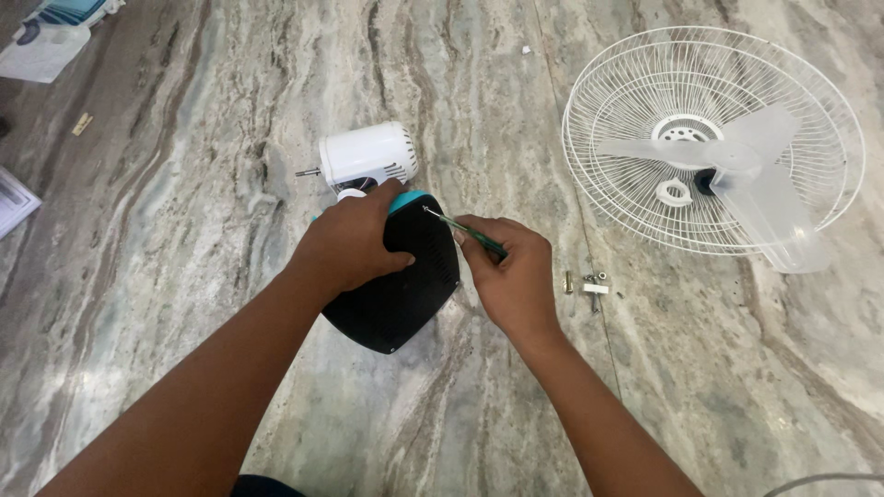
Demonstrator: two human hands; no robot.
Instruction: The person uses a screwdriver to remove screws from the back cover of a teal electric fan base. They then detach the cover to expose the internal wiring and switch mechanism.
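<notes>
A black fan base with a teal edge lies on the marble floor, joined to a white motor housing with a bare shaft pointing left. My left hand presses down on the top of the base. My right hand grips a green-handled screwdriver, its metal tip touching the base near the upper right edge.
A white wire fan guard lies at the right with translucent fan blades and a white ring nut on it. Small screws and a white clip sit beside my right hand. A white box lies at the far left.
</notes>
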